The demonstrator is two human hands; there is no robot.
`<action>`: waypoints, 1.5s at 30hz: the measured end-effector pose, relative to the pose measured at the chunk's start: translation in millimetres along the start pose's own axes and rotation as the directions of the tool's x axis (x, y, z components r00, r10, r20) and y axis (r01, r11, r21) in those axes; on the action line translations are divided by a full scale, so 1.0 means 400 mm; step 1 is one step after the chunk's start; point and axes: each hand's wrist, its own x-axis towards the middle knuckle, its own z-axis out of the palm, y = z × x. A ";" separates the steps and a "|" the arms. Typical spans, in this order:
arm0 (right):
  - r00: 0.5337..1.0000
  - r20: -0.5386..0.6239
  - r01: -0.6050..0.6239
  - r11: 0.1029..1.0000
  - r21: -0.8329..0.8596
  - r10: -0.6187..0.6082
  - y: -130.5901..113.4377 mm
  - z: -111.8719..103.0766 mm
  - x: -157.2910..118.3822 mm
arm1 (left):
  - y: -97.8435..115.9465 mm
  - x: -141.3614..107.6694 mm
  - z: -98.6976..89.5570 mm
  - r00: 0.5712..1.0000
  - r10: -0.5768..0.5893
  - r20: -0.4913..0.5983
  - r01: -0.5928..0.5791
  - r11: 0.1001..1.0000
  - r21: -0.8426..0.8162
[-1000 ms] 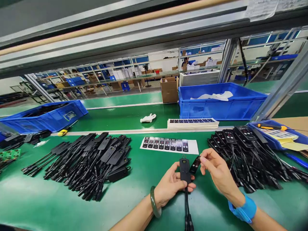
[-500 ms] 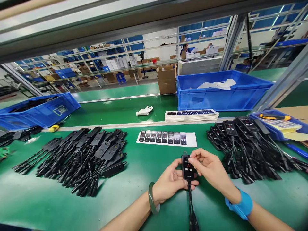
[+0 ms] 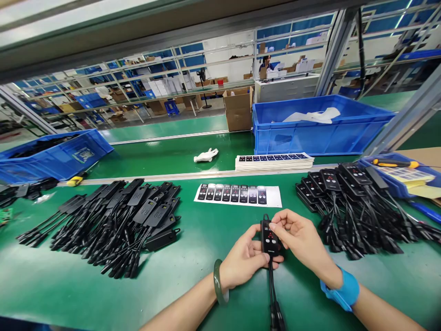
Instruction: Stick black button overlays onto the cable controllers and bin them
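Clock centred on the black cabled unit [image 3: 270, 252], which sits over the green bench [image 3: 193, 248]; 12 points away from the wearer. Cables [image 3: 271, 285] run from the unit toward 6 o'clock. Left hand [image 3: 243, 259], at 8, holds the unit, thumb in front and fingers around the back. Right hand [image 3: 299, 234], at 2, is narrow, thumb and forefinger at the upper right of the unit's printed face [image 3: 269, 241]; whether they grip it cannot be told. Left pile of units [image 3: 148, 209] at 9–10; right pile of units [image 3: 354, 177] at 2–3. Label sheet [image 3: 274, 197] flat at 11. Beyond: sheet stack [image 3: 274, 164] at 12, white glove [image 3: 206, 156] at 11, blue bin [image 3: 310, 142] at 1. Farther, open carton [image 3: 238, 115], between 11 and 12.
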 end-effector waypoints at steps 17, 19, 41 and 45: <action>0.994 -0.087 0.052 0.979 -0.198 -0.071 0.029 -0.009 0.012 | -0.005 0.002 -0.002 1.000 0.014 -0.004 -0.014 1.000 0.019; 0.995 -0.055 0.070 0.967 -0.244 -0.086 0.038 -0.011 0.015 | -0.003 0.001 -0.004 1.000 -0.005 -0.010 0.005 1.000 -0.012; 0.960 0.269 0.154 0.955 -0.252 -0.084 0.047 0.018 -0.001 | -0.015 0.031 -0.014 0.973 0.158 -0.168 -0.128 0.976 0.174; 0.962 0.248 0.193 0.925 -0.327 -0.113 0.045 0.031 -0.005 | -0.023 0.036 -0.013 0.963 0.181 -0.198 -0.146 0.973 0.180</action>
